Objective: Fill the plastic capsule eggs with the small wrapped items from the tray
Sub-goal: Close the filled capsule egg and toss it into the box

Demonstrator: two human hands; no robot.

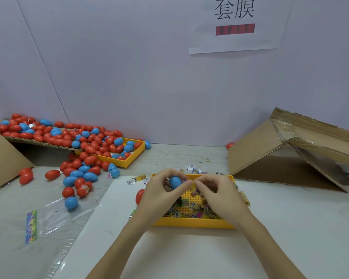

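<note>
White table holds one near yellow tray of wrapped items. Above it, left hand curls round one blue egg; right hand pinches fingertips beside it, holding something too small to tell.

a packing workshop bench: heaps of plastic eggs, torn cardboard boxes, a printed station sign on the partition.

Left hand and right hand meet fingertip to fingertip, fingers curled, forearms converging.

Two yellow trays, two cardboard boxes, two hands.
</note>
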